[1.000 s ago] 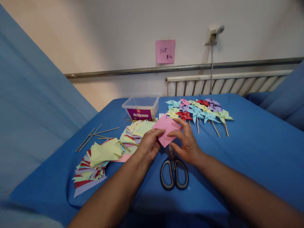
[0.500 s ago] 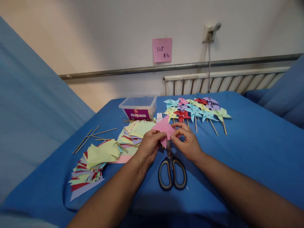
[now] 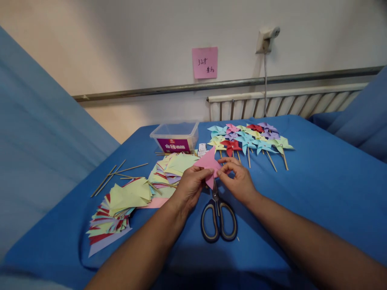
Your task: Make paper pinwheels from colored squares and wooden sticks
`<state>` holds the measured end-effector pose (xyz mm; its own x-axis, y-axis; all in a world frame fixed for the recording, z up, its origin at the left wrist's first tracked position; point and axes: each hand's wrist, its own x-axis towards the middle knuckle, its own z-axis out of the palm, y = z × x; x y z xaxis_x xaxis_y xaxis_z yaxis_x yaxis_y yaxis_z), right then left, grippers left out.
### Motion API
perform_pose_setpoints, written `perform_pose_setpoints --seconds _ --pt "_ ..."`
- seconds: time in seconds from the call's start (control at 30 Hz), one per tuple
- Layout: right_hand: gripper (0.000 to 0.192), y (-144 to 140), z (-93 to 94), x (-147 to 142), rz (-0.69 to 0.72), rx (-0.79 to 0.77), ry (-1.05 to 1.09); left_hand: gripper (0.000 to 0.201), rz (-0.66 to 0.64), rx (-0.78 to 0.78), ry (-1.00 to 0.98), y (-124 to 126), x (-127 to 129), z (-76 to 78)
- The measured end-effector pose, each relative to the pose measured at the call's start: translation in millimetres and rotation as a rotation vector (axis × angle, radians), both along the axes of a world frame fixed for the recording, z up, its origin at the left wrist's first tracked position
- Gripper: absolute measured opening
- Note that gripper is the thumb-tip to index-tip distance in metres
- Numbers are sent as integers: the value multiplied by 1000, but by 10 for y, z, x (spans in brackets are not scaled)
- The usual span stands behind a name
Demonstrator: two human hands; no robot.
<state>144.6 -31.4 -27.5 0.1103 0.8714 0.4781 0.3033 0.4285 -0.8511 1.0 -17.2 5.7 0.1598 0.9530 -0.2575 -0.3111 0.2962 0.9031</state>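
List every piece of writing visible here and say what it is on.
"32" followed by handwritten characters too unclear to read: on the pink sticky note on the wall.
Light characters, too blurred to read: on the purple label of the clear plastic tub.
Print too small to read: on the small white box beside the tub.

A pink sticky note (image 3: 204, 62) on the wall bears handwriting: "32" followed by characters too small to make out. The clear plastic box (image 3: 175, 137) carries a purple label (image 3: 172, 145) with yellow characters and a small red logo, neither legible.
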Motion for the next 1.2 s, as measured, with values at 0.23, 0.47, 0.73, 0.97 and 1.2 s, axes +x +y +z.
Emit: perform_pose_setpoints --seconds 0.23,0.47,0.73,0.97,1.2 --pt "14 1 2 -14 4 0 27 25 7 -8 22 3 0 1" --pt "14 -3 -2 -17 12 -11 22 23 26 4 79 12 0 -13" --pt "13 -17 32 -24 23 -43 60 29 61 65 199 18 -20 6" --pt "13 -21 31 -25 22 -65 91 31 29 55 146 -3 -7 37" --pt "13 -10 10 -23 22 -78 103 30 30 40 147 15 -14 9"
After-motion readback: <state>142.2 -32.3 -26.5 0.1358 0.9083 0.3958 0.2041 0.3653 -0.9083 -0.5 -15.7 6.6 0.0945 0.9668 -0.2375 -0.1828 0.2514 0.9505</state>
